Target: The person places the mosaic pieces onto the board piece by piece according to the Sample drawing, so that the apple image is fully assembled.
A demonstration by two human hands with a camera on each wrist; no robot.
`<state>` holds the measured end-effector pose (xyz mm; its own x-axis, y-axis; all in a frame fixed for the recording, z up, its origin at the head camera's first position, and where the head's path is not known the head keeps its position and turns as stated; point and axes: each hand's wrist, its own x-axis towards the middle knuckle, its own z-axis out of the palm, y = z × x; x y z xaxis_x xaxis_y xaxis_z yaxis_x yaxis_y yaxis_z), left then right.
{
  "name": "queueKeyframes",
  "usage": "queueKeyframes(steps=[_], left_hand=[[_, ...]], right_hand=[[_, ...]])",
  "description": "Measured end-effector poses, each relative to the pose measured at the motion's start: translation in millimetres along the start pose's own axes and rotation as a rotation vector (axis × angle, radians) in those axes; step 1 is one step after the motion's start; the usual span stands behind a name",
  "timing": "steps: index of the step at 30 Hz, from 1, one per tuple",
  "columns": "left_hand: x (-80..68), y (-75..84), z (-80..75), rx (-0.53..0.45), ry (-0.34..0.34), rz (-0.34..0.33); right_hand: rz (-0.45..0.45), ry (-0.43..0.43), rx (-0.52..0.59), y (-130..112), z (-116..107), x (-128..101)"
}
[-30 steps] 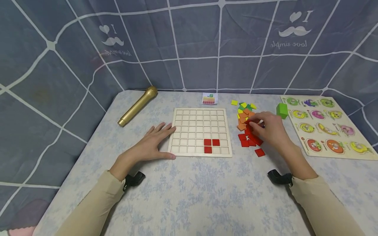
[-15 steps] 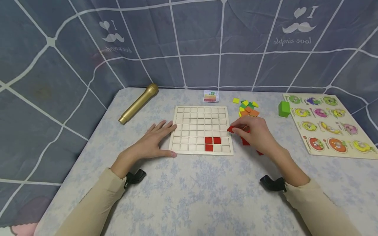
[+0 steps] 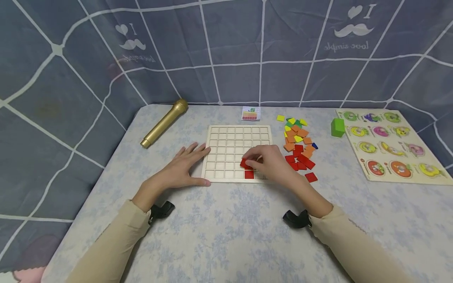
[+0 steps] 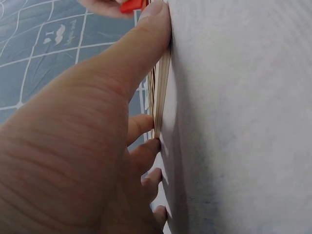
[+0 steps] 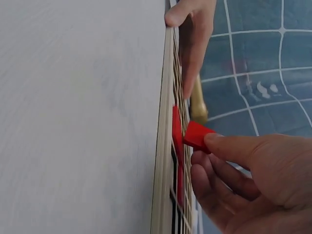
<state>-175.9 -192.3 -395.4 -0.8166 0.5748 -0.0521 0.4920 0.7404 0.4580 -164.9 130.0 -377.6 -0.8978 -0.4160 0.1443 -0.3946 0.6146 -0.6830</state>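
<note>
On the flowered tablecloth (image 3: 226, 220), my left hand (image 3: 184, 167) flat against the grid board (image 3: 226, 135), my right hand (image 3: 270, 161) pinches a red tile (image 3: 245, 163) above it; placing is in hand, and next I judge it needs squaring over an empty cell beside the seated red tiles (image 3: 249, 174).

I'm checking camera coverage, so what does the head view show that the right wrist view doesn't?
Only the head view shows the loose pile of coloured square tiles, the green block and the fruit puzzle board. Only the right wrist view shows the tilted red square tile clear of the wooden grid board. Both show the right hand pinching that tile and the left hand at the board's edge.
</note>
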Motion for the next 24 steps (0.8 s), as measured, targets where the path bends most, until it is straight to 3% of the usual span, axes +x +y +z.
queueKeyframes(steps=[9,18,24], left_hand=[[3.9,0.7,3.0,-0.007,-0.007,0.011],[1.3,-1.2,-0.2,0.008,-0.006,-0.008],[0.3,-2.2,-0.9,-0.005,-0.004,-0.004]], right_hand=[[-0.047,0.015,-0.049,3.3,15.5,6.5],[-0.113,0.089,-0.111,-1.1,27.0,3.8],[-0.114,0.094,-0.135,-3.2,28.9,3.2]])
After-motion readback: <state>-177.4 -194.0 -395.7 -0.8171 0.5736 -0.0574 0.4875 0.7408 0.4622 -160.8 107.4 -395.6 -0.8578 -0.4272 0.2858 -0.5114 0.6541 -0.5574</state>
